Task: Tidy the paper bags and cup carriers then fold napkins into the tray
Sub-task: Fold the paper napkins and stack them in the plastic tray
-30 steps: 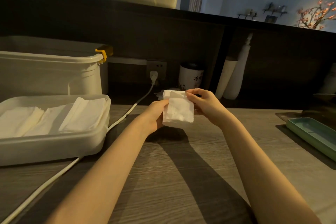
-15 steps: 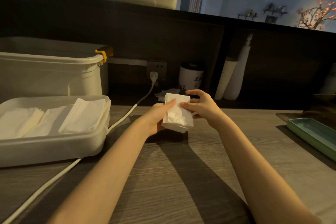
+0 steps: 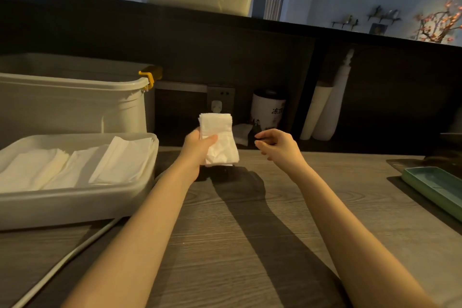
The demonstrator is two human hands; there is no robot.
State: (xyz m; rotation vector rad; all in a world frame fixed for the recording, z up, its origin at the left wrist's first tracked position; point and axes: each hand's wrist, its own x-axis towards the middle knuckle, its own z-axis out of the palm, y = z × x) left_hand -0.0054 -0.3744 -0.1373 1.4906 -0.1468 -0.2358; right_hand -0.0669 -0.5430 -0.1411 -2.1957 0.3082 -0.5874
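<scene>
My left hand (image 3: 200, 146) holds a folded white napkin (image 3: 220, 137) upright above the wooden table, thumb across its front. My right hand (image 3: 277, 144) hovers just to the right of the napkin, apart from it, fingers loosely curled and holding nothing. To the left sits a white plastic tray (image 3: 75, 205) with three folded napkins (image 3: 122, 160) lying side by side in it.
A large white bin (image 3: 72, 107) with a yellow clasp stands behind the tray. A white cable (image 3: 65, 262) runs across the table from a wall socket. A white cup (image 3: 268, 112), loose napkins (image 3: 241, 132) and rolled white items stand at the back. A green tray (image 3: 435, 187) lies at the right.
My right hand has let go of the napkin and moved off to the right. My left hand alone now holds the folded napkin, raised a little.
</scene>
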